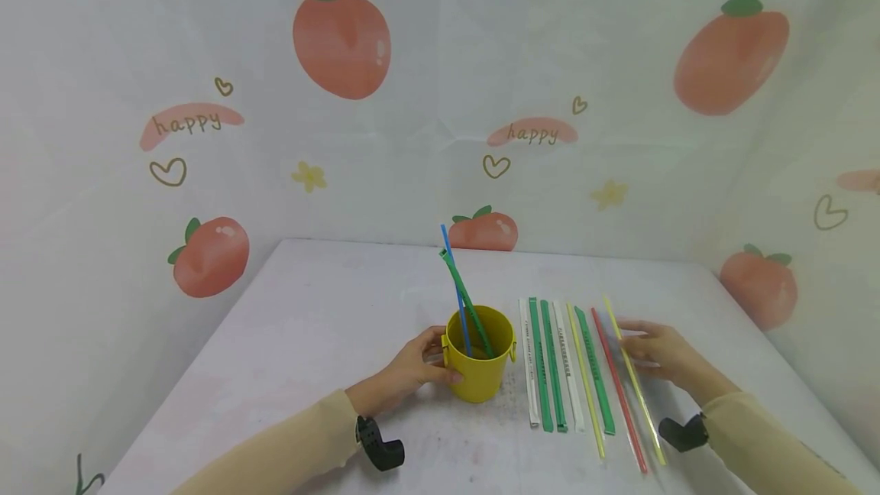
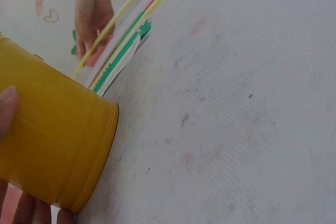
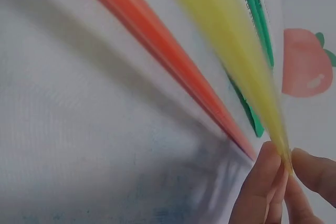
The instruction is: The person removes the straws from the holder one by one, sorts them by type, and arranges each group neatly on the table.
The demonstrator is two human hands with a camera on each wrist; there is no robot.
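Observation:
My left hand grips the side of a small yellow bucket, which stands upright on the table. Leaning inside the bucket are a blue straw and a straw in a green wrapper. On the right, my right hand pinches a yellow straw near its far end; thumb and fingertips meet on it in the right wrist view. This straw is raised over the table there. Beside it lies a red straw.
Left of the red straw, a row of straws lies side by side: another yellow straw, several in green wrappers and two in white wrappers. A white cloth with printed fruit hangs behind the table.

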